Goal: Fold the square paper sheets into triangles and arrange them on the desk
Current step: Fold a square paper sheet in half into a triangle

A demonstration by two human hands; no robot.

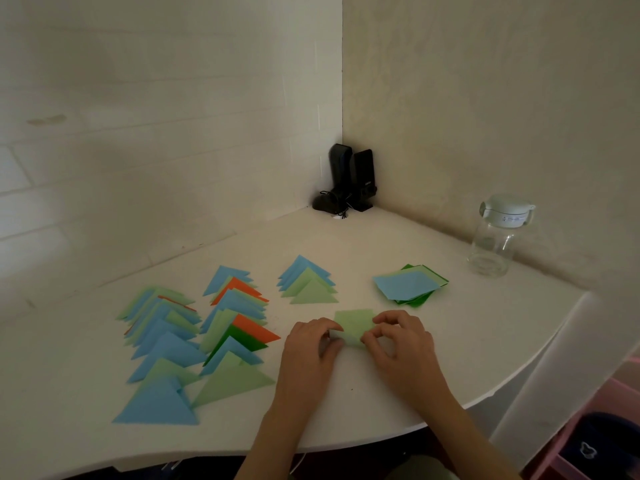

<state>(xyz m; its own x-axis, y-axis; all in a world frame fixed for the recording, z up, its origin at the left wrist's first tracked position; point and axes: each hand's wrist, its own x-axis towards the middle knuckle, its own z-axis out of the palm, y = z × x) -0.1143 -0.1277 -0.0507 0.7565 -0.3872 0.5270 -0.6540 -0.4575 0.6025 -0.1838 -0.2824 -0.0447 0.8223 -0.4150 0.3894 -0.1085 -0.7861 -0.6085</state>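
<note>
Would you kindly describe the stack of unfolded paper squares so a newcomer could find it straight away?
Start at the clear lidded jar standing by the right wall of the white desk. Just left of it and nearer the person lies the stack of unfolded squares, blue sheet on top, green ones beneath. Unlike the three rows of triangles further left, its sheets are flat, four-cornered and unfolded.
</note>
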